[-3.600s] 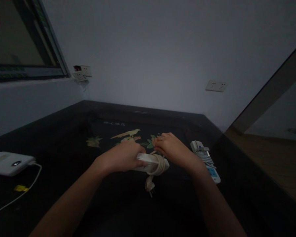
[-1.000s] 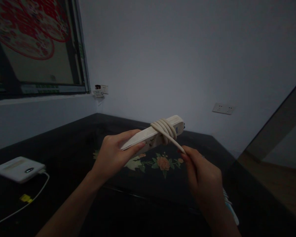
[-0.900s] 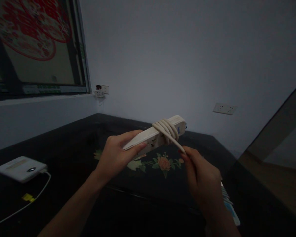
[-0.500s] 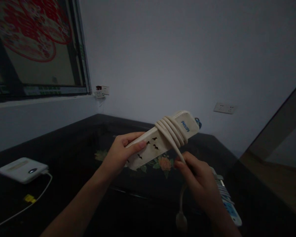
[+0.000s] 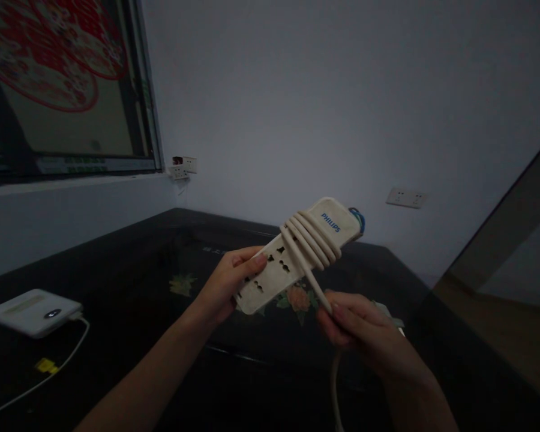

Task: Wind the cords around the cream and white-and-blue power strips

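My left hand (image 5: 234, 276) is closed around the lower end of a white Philips power strip (image 5: 270, 279), its thumb on the socket face. The strip is held tilted above the dark table, upper end to the right. Several turns of its white cord (image 5: 312, 240) are wound around the upper half, and blue and green strands (image 5: 357, 222) stick out at the far tip. Below the coils, my right hand (image 5: 355, 324) pinches the cord between thumb and fingers. From that hand the loose cord hangs down past the bottom edge of the view.
On the black table (image 5: 198, 240) at left lies a white box-like device (image 5: 33, 312) with a white cable and a yellow tag (image 5: 47, 366). Behind my right hand a pale object (image 5: 389, 313) is mostly hidden. Wall sockets (image 5: 405, 198) and a window (image 5: 67, 84) are beyond.
My right hand has drawn the cord slightly lower and turned at the wrist. The strip has rolled a little toward me. The plug at the cord's end has dropped out of view.
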`<state>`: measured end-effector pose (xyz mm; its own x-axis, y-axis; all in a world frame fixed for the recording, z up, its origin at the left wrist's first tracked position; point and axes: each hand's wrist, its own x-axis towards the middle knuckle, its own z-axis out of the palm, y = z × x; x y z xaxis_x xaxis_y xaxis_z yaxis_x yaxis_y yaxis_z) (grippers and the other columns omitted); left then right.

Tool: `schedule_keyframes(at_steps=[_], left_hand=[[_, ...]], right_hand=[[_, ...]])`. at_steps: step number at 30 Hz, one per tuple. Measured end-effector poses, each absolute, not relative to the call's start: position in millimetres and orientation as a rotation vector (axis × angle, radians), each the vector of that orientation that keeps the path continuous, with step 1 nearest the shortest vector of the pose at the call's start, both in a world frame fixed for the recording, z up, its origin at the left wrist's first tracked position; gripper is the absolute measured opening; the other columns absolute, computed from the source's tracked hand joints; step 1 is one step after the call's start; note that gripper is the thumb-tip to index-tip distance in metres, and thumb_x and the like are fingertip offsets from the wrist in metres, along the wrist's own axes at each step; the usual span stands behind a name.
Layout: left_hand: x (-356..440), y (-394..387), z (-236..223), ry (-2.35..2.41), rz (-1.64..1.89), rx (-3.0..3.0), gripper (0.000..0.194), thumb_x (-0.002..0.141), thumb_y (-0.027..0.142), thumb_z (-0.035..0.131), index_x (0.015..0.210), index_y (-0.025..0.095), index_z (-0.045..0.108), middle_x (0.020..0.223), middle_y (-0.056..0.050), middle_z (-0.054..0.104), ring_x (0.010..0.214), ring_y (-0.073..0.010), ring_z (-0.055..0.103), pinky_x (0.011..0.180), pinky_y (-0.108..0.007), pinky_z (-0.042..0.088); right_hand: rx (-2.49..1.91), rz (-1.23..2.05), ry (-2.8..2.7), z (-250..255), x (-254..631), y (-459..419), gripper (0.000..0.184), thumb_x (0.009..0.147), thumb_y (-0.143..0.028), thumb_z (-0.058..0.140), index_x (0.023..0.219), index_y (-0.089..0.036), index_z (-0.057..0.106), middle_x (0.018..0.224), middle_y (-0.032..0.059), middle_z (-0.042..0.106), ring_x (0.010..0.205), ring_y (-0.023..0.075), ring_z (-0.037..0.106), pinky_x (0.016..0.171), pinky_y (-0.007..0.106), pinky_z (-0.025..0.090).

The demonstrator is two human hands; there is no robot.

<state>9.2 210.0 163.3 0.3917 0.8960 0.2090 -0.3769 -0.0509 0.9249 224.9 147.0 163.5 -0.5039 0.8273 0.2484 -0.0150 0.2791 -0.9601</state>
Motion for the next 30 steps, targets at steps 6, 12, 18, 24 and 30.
schedule_keyframes(at_steps=[6,12,18,24,30], left_hand=[[12,214,159,0.596,1.105,1.19,0.048,0.065,0.048,0.075,0.094,0.01,0.071,0.073,-0.007,0.07,0.056,-0.0114,0.061,0.049,-0.018,0.045],[15,219,154,0.554,1.107,1.16,0.043,0.065,0.049,0.076,0.082,0.01,0.071,0.068,-0.006,0.069,0.05,-0.0093,0.059,0.045,-0.016,0.043],[17,208,156,0.467,1.077,0.994,0.043,0.062,0.044,0.08,0.085,0.01,0.07,0.075,-0.008,0.072,0.06,-0.0143,0.065,0.052,-0.019,0.052],[17,191,157,0.312,0.942,0.901,0.033,0.076,0.038,0.07,0.094,0.01,0.067,0.081,-0.01,0.072,0.065,-0.0174,0.068,0.06,-0.024,0.055],[23,183,157,0.309,0.716,0.804,0.046,0.078,0.048,0.065,0.104,0.01,0.064,0.079,-0.012,0.071,0.064,-0.0195,0.068,0.051,-0.023,0.053]], right_hand=[[-0.776,1.202,-1.622,165,234,145,0.042,0.088,-0.051,0.052,0.067,-0.016,0.057,0.051,-0.0065,0.028,0.047,0.0068,0.02,0.043,0.023,0.014],[-0.931,0.879,-1.794,171,233,136,0.04,0.091,-0.049,0.048,0.069,-0.018,0.06,0.057,-0.0037,0.04,0.052,0.0085,0.033,0.046,0.021,0.023],[-0.955,0.429,-1.874,180,227,136,0.034,0.094,-0.038,0.046,0.069,-0.02,0.061,0.06,-0.0021,0.053,0.055,0.0098,0.046,0.05,0.02,0.034],[-0.921,0.145,-1.854,179,226,134,0.029,0.093,-0.032,0.047,0.072,-0.021,0.064,0.064,-0.0005,0.063,0.057,0.0119,0.058,0.052,0.019,0.041],[-0.886,0.011,-1.806,176,225,130,0.027,0.093,-0.036,0.047,0.078,-0.024,0.066,0.067,0.0018,0.067,0.06,0.0153,0.061,0.053,0.023,0.042]])
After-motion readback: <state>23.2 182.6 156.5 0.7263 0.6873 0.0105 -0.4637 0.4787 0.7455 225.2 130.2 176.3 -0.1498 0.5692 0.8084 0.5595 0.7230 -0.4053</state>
